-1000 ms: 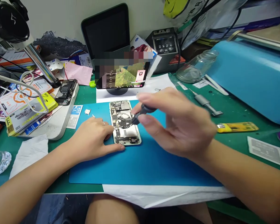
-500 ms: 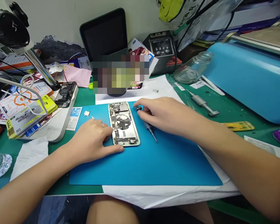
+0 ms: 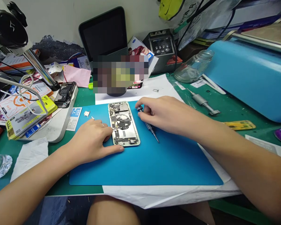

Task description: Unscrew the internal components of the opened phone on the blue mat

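Blue matting point(image 3: 150, 170) is occupied by the left hand point(image 3: 92, 139), thumb spread from curled fingers, and the right hand point(image 3: 159, 111), closed in a pinch. Between them, an opened phone point(image 3: 127, 132) is braced at its left edge; alongside, a screwdriver point(image 3: 150, 127) is pinched by its cap. Exposed parts could be scraped were the screwdriver knocked leftward. A second ago, a dark tool was held over the phone.

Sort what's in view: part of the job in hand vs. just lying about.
Likely in the job:
- opened phone, left hand at its edge
- screwdriver, its cap at the right hand's thumb and forefinger
- blue mat beneath

Probably just lying about:
- glass jar
- yellow box
- pink sheet
- white tissue

Unclear: small metal part on the mat.
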Demonstrator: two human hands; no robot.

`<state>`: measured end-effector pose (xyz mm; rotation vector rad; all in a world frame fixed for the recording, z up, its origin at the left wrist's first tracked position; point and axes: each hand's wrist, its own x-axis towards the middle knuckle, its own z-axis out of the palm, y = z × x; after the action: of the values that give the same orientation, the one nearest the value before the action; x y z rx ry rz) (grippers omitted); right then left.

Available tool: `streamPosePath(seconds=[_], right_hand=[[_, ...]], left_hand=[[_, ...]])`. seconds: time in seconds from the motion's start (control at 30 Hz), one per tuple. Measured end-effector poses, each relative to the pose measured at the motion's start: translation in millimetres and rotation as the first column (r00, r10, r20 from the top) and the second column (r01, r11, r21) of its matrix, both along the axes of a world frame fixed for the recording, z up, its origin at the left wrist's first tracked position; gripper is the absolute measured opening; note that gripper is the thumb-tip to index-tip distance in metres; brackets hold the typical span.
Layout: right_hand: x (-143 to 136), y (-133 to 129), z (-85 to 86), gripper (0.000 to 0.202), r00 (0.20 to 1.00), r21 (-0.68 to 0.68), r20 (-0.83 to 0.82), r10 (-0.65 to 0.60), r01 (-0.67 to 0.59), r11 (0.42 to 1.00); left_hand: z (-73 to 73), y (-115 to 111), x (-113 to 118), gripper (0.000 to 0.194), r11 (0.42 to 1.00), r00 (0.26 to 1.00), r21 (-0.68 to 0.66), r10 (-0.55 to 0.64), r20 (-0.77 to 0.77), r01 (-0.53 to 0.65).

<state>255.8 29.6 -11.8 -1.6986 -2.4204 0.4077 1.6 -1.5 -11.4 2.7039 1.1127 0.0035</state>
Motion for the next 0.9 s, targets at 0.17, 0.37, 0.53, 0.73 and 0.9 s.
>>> streamPosePath(seconds=[0.17,0.37,0.53,0.73,0.9], right_hand=[[-0.7,-5.2,9.2,0.018,0.96,0.279,-0.275,-0.042,0.122,0.952],[1.3,-9.2,10.1,0.011,0.93,0.532,-0.346,0.123,0.087,0.842],[2.2,-11.3,14.7,0.015,0.957,0.469,-0.177,0.229,-0.123,0.875],[10.9,-9.9,18.9,0.033,0.949,0.391,0.088,0.302,-0.311,0.866],[13.5,-10.9,14.5,0.03,0.907,0.374,0.235,0.349,-0.416,0.829]], left_hand=[[0.2,-0.5,0.0,0.05,1.0,1.0,0.01,-0.002,-0.001,0.002],[0.9,-0.5,0.3,0.05,1.0,1.0,0.007,-0.003,-0.008,0.003],[0.7,0.6,0.3,0.048,1.0,1.0,0.014,-0.016,0.004,0.016],[0.4,0.5,-0.5,0.049,1.0,1.0,0.007,-0.019,0.003,0.019],[0.6,0.0,-0.3,0.049,1.0,1.0,0.003,-0.012,-0.002,0.012]])
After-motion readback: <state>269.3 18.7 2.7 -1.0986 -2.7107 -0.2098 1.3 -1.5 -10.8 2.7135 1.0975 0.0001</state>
